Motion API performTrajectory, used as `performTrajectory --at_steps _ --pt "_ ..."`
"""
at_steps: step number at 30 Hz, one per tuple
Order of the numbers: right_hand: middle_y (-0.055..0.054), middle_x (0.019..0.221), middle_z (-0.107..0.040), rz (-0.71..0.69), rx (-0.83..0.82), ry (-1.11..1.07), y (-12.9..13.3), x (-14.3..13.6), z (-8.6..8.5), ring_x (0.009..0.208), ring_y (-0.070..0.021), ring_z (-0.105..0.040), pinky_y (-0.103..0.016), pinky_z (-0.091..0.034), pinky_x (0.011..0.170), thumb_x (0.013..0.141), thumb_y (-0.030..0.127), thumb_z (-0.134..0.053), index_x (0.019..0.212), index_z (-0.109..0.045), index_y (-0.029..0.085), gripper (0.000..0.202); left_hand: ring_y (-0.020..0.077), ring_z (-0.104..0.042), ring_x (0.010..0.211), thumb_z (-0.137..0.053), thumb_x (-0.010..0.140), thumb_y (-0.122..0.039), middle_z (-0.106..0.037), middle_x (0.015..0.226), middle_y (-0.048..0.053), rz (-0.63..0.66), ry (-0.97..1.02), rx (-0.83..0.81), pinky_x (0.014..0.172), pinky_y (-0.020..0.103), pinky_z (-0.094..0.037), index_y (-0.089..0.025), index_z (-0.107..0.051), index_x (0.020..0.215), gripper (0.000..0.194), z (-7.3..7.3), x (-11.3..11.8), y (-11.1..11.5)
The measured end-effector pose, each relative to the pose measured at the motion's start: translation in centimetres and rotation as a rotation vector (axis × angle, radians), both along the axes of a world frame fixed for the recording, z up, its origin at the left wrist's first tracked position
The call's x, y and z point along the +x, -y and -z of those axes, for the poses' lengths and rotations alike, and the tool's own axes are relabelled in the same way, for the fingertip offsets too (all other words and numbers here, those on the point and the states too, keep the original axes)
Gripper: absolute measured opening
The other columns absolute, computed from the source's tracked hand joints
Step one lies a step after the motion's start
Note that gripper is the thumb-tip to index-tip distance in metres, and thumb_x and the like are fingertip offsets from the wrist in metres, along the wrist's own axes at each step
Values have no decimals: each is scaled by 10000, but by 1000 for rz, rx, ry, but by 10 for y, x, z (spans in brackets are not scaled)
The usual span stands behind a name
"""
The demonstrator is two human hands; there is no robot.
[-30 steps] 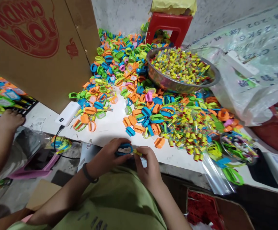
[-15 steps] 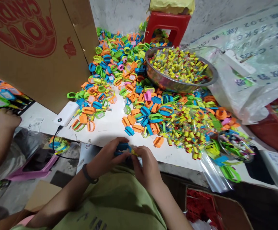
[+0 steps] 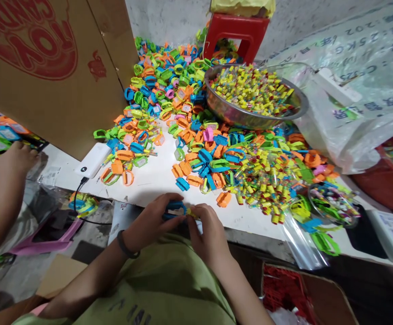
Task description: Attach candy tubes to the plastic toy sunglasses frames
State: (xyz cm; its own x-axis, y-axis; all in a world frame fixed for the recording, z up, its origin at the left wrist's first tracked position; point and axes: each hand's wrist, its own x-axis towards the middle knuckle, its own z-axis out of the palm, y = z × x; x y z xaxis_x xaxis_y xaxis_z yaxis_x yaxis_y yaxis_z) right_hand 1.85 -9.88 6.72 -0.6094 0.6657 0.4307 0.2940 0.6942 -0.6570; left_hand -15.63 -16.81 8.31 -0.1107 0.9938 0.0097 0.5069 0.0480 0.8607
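Note:
My left hand (image 3: 157, 220), with a dark band on its wrist, is closed around a blue toy watch (image 3: 175, 206) just off the table's front edge. In my right hand (image 3: 207, 232), thumb and fingers pinch a small yellow-capped candy tube (image 3: 191, 212), its end up against the watch. Fingers hide most of the tube, so I cannot tell whether it sits inside the watch. On the white table (image 3: 142, 180) ahead lie many loose toy watches (image 3: 183, 169) in orange, blue and green. To their right spreads a heap of yellow-capped candy tubes (image 3: 267, 180).
A steel bowl (image 3: 244, 116) full of tubes stands behind. A tall carton (image 3: 64, 104), a white power bank (image 3: 93, 160) and another person's hand (image 3: 15, 160) are at left. A red stool (image 3: 240, 27) stands at the back, a plastic sack (image 3: 362, 90) at right.
The blue watch has turned slightly in my left hand, showing more of its loop. The other person's hand at left has moved a little right and up.

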Motion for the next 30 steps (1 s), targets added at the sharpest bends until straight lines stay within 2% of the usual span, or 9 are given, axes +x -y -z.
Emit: performTrajectory --at_steps 10,15,19,22,25,30 --pt "-56 872 -605 -62 0 40 -3 2 -7 783 -191 -582 -303 -485 659 947 123 -465 961 -490 221 102 208 -630 1042 -627 884 -379 -651 1128 75 -11 88 -54 915 344 -510 -213 -527 1189 361 -3 0 0" --pt "-65 898 -624 -97 22 47 -5 4 -8 787 -191 -591 -296 -483 657 933 121 -481 1014 -521 216 131 190 -630 1006 -640 877 -379 -637 1110 60 -36 182 -91 874 320 -509 -227 -489 1241 423 0 -1 0" --pt "-79 921 -651 -107 77 157 -6 4 -5 786 -203 -620 -297 -474 642 921 190 -521 1060 -549 201 142 178 -636 947 -629 880 -408 -634 1062 51 -77 248 -132 820 301 -517 -224 -471 1261 452 2 0 -1" --pt "-56 822 -651 -54 187 271 -5 4 -2 691 -192 -607 -282 -409 575 916 246 -538 989 -575 201 94 176 -639 892 -619 880 -431 -640 1020 48 -105 276 -154 773 295 -521 -217 -476 1263 462 5 2 -1" --pt "-24 707 -619 -18 258 328 -3 3 1 604 -165 -565 -275 -332 536 898 226 -535 876 -577 211 50 188 -641 907 -611 882 -433 -650 1013 55 -110 267 -159 780 306 -520 -218 -494 1255 447 9 4 -1" --pt "-19 674 -614 -17 266 341 -1 2 2 599 -163 -556 -288 -301 545 875 202 -525 813 -558 213 71 194 -646 916 -604 883 -403 -660 1013 59 -86 212 -166 788 314 -511 -217 -500 1250 424 9 3 0"
